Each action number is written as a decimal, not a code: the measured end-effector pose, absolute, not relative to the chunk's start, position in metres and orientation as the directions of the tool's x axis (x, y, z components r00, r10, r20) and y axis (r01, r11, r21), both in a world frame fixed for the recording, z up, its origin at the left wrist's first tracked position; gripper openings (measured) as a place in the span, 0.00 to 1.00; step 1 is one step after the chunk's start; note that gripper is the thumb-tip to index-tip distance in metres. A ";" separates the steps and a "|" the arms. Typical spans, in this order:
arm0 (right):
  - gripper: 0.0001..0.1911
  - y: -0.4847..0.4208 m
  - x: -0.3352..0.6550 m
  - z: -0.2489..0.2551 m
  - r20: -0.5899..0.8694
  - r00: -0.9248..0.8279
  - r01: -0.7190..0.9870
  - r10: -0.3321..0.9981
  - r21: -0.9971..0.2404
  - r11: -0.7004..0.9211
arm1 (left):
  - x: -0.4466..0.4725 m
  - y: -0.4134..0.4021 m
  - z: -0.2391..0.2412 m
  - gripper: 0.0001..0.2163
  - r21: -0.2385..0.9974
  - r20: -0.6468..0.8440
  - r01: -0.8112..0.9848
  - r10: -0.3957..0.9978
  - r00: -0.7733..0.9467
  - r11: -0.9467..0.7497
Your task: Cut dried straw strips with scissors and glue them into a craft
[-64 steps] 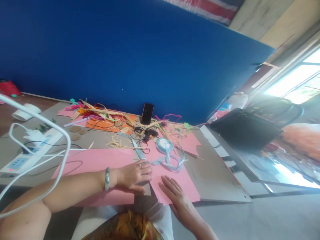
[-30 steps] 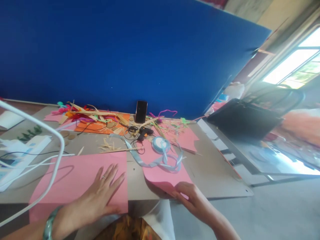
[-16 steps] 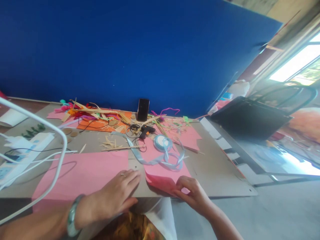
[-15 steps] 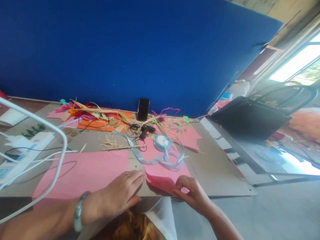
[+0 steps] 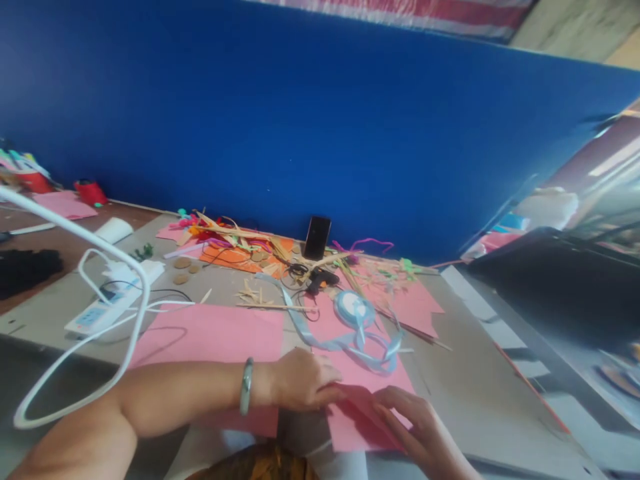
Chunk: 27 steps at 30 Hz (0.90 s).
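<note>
A pink paper sheet [image 5: 357, 427] lies at the near edge of the grey board [image 5: 465, 393], its near part folded over. My left hand [image 5: 300, 380], with a green bangle on the wrist, has its fingers curled and pinches the fold's left end. My right hand [image 5: 417, 423] rests with fingers stretched out on the folded flap and presses it down. A second pink sheet [image 5: 215, 333] lies flat under my left forearm. A light blue ribbon spool [image 5: 351, 308], with its loose ribbon, sits on the far part of the folded sheet.
Along the blue wall lie an orange sheet [image 5: 225, 257], straw strips and coloured scraps, with a black phone [image 5: 318, 237] propped upright and a black glue gun [image 5: 320, 277]. A white power strip [image 5: 107, 301] and a looping white cable [image 5: 75, 373] are at left. A dark chair [image 5: 550, 280] stands at right.
The view has shifted. My left hand moved right from the left pink sheet onto the fold, and my right hand went from pinching the lifted corner to pressing the flap down.
</note>
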State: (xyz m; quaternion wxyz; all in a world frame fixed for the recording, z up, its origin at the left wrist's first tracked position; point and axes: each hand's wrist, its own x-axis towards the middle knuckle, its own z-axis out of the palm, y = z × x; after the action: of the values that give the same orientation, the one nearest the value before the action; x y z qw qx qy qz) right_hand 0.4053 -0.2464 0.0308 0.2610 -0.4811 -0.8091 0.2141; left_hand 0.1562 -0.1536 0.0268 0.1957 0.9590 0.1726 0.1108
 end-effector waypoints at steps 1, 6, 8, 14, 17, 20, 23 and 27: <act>0.11 -0.246 0.406 0.032 0.189 -0.405 0.680 0.895 -0.592 0.433 | 0.155 -0.153 0.025 0.16 0.407 0.157 0.277 0.366 0.917 -0.870; 0.16 -0.247 0.397 0.041 0.118 -0.376 0.709 0.919 -0.603 0.367 | 0.156 -0.152 0.009 0.15 0.445 0.167 0.247 0.351 0.921 -0.861; 0.17 -0.247 0.394 0.042 0.138 -0.360 0.704 0.923 -0.610 0.365 | 0.156 -0.153 0.006 0.16 0.487 0.180 0.241 0.366 0.913 -0.840; 0.20 -0.244 0.390 0.040 0.193 -0.320 0.681 0.927 -0.634 0.367 | 0.153 -0.153 0.022 0.17 0.656 0.207 0.194 0.420 0.884 -0.730; 0.20 -0.242 0.391 0.040 0.157 -0.301 0.643 0.941 -0.695 0.322 | 0.154 -0.151 0.024 0.18 0.683 0.190 0.175 0.404 0.895 -0.709; 0.19 -0.241 0.392 0.041 0.162 -0.247 0.605 0.955 -0.744 0.283 | 0.157 -0.149 0.015 0.16 0.674 0.178 0.184 0.400 0.899 -0.715; 0.18 -0.242 0.394 0.039 0.205 -0.167 0.611 0.964 -0.746 0.265 | 0.159 -0.148 0.006 0.11 0.631 0.163 0.233 0.420 0.893 -0.740; 0.21 -0.235 0.397 0.039 0.232 -0.222 0.596 0.947 -0.736 0.320 | 0.161 -0.146 0.010 0.11 0.652 0.148 0.288 0.491 0.859 -0.702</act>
State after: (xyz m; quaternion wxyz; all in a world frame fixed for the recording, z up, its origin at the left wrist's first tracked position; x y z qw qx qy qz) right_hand 0.3971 -0.2353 0.0387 0.3401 -0.5228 -0.7379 0.2580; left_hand 0.1608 -0.1461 0.0101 0.3213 0.9089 0.2143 0.1574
